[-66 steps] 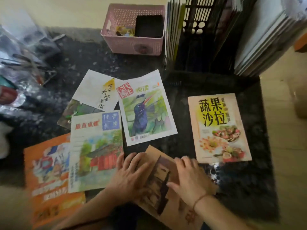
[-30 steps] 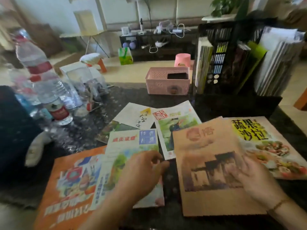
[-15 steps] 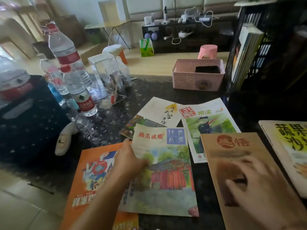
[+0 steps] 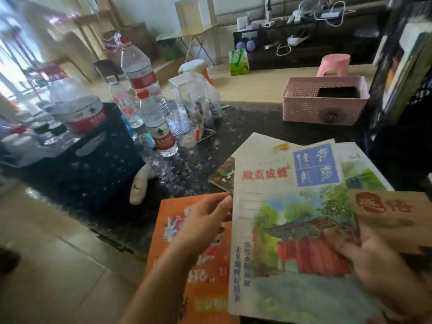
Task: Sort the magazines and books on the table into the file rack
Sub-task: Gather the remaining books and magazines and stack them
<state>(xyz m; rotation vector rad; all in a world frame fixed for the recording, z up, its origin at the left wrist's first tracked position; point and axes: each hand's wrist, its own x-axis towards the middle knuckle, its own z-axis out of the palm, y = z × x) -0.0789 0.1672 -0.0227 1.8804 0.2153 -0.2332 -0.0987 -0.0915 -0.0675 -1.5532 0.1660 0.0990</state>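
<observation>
Pinching the left edge of the watercolour-cover magazine [image 4: 292,230], the left hand [image 4: 203,220] lifts it above the orange magazine [image 4: 205,265]; the right hand's [image 4: 374,265] fingers curl round its right side and the brown booklet [image 4: 395,216]. Bare dark table [image 4: 187,174] lies beyond; bottles [image 4: 149,101] crowd the left, a pink basket [image 4: 325,101] stands far right.

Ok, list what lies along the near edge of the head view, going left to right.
Orange magazine → left hand → watercolour-cover magazine → right hand → brown magazine.
</observation>
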